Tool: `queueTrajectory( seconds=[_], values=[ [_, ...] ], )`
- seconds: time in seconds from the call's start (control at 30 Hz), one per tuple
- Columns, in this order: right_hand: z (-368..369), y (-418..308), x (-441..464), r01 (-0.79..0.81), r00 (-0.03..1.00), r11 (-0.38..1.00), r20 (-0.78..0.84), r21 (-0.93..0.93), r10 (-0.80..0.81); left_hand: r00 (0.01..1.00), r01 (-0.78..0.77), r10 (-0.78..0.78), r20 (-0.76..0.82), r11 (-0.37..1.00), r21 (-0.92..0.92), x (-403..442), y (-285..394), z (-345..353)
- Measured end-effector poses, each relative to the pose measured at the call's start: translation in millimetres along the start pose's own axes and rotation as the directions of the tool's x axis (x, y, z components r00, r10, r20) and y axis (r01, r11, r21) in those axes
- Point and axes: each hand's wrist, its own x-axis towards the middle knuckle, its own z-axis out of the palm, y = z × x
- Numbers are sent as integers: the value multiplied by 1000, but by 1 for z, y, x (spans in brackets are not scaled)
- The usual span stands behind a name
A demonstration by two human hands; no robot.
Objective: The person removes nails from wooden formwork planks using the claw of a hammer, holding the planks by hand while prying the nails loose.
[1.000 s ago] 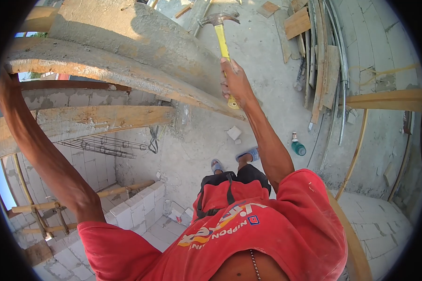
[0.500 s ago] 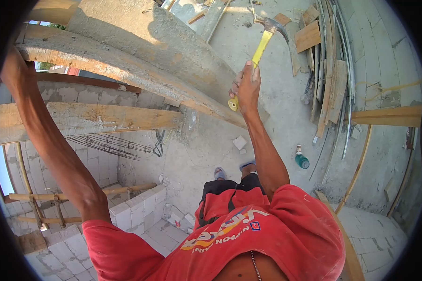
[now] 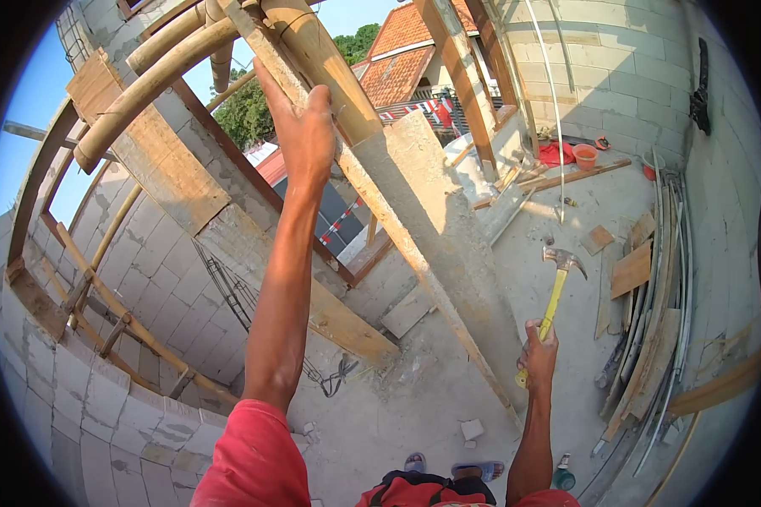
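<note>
My left hand point(image 3: 303, 127) is raised against a long, rough wooden board point(image 3: 414, 253), fingers wrapped over its edge near the top. The board slants down to the right, beside a wide cement-stained panel point(image 3: 431, 186). My right hand point(image 3: 539, 351) is closed round the yellow handle of a claw hammer point(image 3: 555, 291), lower right of the panel. The hammer's metal head points up, apart from the board. Round bamboo poles point(image 3: 321, 68) stand just beyond my left hand.
Planks and metal strips point(image 3: 651, 313) lie piled at the right. A green bottle point(image 3: 564, 475) stands near my feet. An orange bucket point(image 3: 585, 156) sits by the far block wall point(image 3: 600, 76). A wire rebar frame point(image 3: 228, 287) is at the left.
The view has tilted up and turned, bringing the bamboo poles, a tiled roof and the bucket into sight. My left hand still holds the board; the hammer stays in my right.
</note>
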Motion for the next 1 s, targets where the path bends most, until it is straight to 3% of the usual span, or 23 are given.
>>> queueTrajectory(
  seconds=[0.1,0.2,0.33,0.47,0.57,0.67,0.7,0.8,0.93,1.0],
  values=[
    [-4,14,-37,-37,999,999,-5,-8,37,999,-45,44,29,999,16,8,-11,-5],
    [-18,30,-75,-73,997,995,-30,-70,71,999,26,-25,22,999,-46,-1,-1,-20],
    [-36,37,-121,-84,992,990,-107,-113,72,993,96,-112,-29,938,-333,-12,1,-63],
    [-36,29,-158,-36,965,983,-264,-182,-13,993,116,-90,80,887,-447,-23,4,-108],
    [-27,27,-185,151,892,952,-378,-265,-247,978,153,-39,203,796,-585,-29,-9,-139],
    [-12,13,-222,182,796,936,-513,-301,-320,976,122,65,207,623,-773,-29,-16,-143],
    [-7,14,-234,218,768,937,-543,-273,-338,988,83,44,145,643,-762,-30,-17,-139],
    [10,20,-275,423,723,891,-532,-164,-441,942,210,145,303,448,-869,-26,-26,-134],
    [83,-11,-320,679,693,734,-312,-23,-650,941,213,124,316,509,-834,-4,-42,-107],
    [120,-35,-333,651,734,755,-188,-83,-653,915,240,145,375,553,-798,12,-32,-107]
  ],
)
